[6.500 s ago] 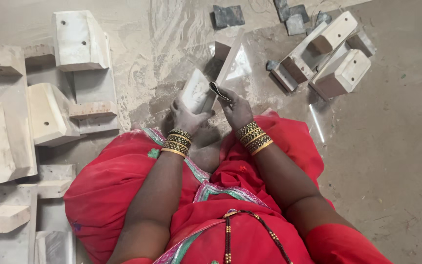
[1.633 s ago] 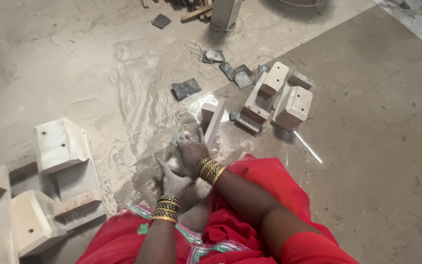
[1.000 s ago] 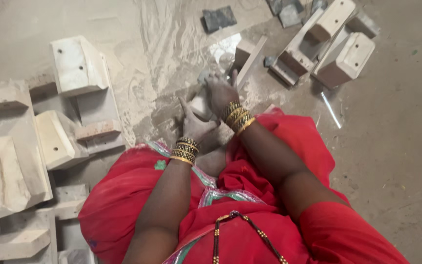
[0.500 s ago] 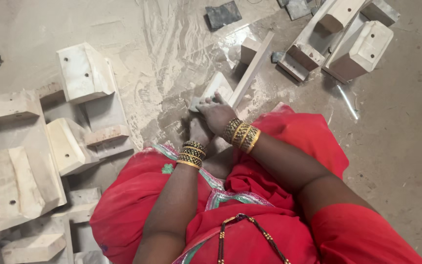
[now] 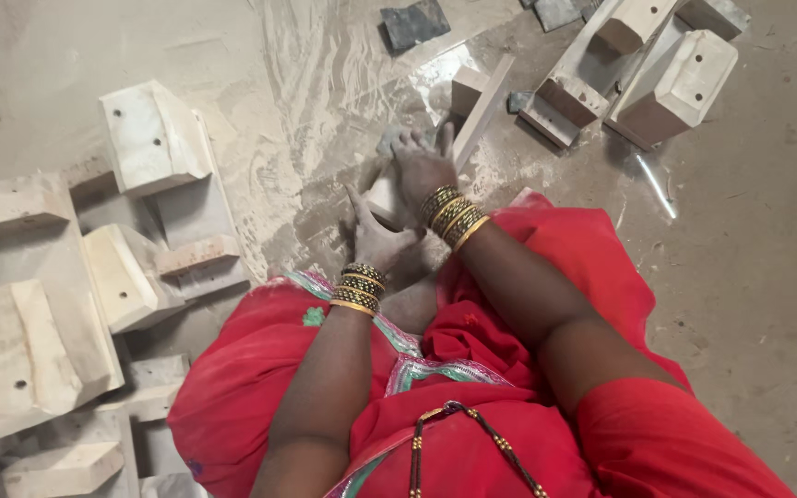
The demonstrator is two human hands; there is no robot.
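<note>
A pale stone block point(image 5: 386, 195) rests on the dusty floor in front of my knees. My left hand point(image 5: 377, 241) grips its near side, fingers wrapped up against it. My right hand point(image 5: 420, 166) lies flat on top of the block, pressing something grey and small beneath the palm; what it is stays hidden. Both wrists carry gold and dark bangles. White stone dust coats both hands and the floor point(image 5: 325, 111) around the block.
Several carved white stone pieces point(image 5: 154, 138) lie stacked to my left. More stone blocks point(image 5: 680, 88) and a long slab point(image 5: 483, 109) sit at the upper right. Dark grey squares point(image 5: 415, 22) lie on the floor ahead. My red garment fills the bottom.
My right hand has slid forward over the block's top while my left stays on its near side. The camera view has shifted a little between frames.
</note>
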